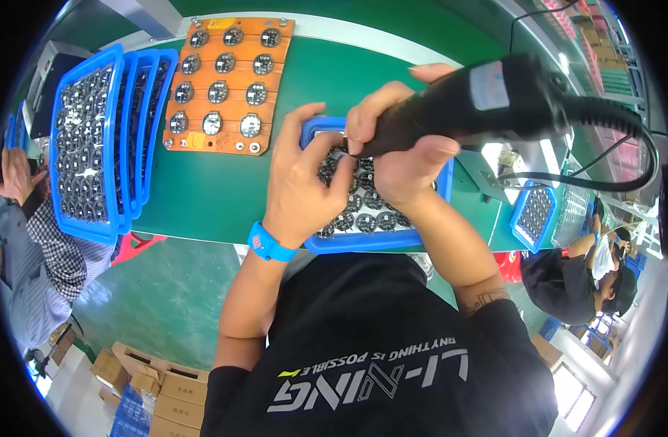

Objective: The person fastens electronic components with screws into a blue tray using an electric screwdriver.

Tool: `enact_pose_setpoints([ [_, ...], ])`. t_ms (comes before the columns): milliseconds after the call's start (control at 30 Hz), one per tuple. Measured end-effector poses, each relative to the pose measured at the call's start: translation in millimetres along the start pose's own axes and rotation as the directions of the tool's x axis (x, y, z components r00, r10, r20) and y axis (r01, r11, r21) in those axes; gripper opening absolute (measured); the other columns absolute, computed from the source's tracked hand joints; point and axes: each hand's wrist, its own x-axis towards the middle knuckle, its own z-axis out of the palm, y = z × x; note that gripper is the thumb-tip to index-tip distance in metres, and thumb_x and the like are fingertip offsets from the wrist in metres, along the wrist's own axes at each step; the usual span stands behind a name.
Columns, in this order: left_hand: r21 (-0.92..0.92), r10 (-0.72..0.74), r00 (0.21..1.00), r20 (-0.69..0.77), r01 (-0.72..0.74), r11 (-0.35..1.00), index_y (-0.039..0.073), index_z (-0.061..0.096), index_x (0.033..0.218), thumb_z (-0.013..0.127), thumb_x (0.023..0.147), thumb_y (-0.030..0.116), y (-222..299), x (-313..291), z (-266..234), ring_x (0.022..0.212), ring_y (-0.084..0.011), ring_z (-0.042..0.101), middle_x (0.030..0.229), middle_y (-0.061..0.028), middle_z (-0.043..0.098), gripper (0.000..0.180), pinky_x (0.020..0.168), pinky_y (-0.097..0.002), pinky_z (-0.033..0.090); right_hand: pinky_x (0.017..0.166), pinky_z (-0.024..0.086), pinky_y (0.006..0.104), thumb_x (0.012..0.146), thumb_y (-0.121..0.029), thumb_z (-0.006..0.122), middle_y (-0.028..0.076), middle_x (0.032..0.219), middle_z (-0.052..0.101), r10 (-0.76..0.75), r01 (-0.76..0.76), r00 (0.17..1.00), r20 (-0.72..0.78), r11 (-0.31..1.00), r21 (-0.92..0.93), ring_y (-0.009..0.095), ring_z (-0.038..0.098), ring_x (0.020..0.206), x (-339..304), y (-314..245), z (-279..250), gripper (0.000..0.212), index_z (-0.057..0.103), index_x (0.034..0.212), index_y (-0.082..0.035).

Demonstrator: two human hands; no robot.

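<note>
My right hand (407, 138) is wrapped round a black corded hand-held power tool (458, 105), held nearly level, with its narrow end pointing left. At that end, my left hand (305, 171) has its thumb and index finger curled together; whatever they pinch is hidden by the fingers. A blue band circles my left wrist. Both hands are over a blue tray (363, 242), which holds rows of small round black parts (366, 222) on a white base. The tool and my hands cover the tray's far side.
An orange board (232, 138) bearing rows of round circuit boards lies beyond my left hand. Several blue trays (119, 146) of similar parts stand at the left. Another blue tray (534, 215) sits rightward. The tool's black cable (625, 182) loops right. People work on both sides.
</note>
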Motion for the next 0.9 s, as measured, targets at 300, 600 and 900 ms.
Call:
enact_pose_setpoints([
  [300,0.024,-0.001,0.999,-0.035,0.001,1.0,0.001,0.071,0.087,0.074,0.07,0.001,2,1,0,0.099,-0.0381,0.063,0.117,-0.0216,0.058,0.018,0.081,-0.0411,0.053,0.051,0.046,0.0272,0.091,-0.062,0.056,0.011,0.069,0.057,-0.087,0.081,0.993,0.079,0.994,0.078,0.017,0.056,0.055,2,5,1,0.074,0.033,0.13,-0.003],
  [600,0.066,0.02,0.999,0.025,-0.022,0.998,0.001,0.073,0.09,0.074,0.072,-0.001,7,-2,-5,0.106,-0.0335,0.063,0.12,-0.0192,0.058,0.018,0.088,-0.0389,0.052,0.049,0.046,0.033,0.085,-0.082,0.033,0.008,0.065,0.053,-0.046,0.044,0.987,-0.154,0.999,-0.017,0.018,0.052,0.048,7,-49,-35,0.093,0.03,0.142,-0.009],
  [900,-0.041,0.108,0.988,0.107,-0.104,0.994,0.001,0.075,0.085,0.073,0.072,-0.002,13,-9,-9,0.122,-0.0346,0.053,0.133,-0.0205,0.05,0.013,0.098,-0.0419,0.045,0.047,0.04,0.0359,0.079,-0.089,0.032,0.01,0.063,0.052,-0.441,0.391,0.829,-0.344,0.897,-0.207,0.021,0.045,0.044,-15,-113,-142,0.098,0.036,0.134,-0.008],
])
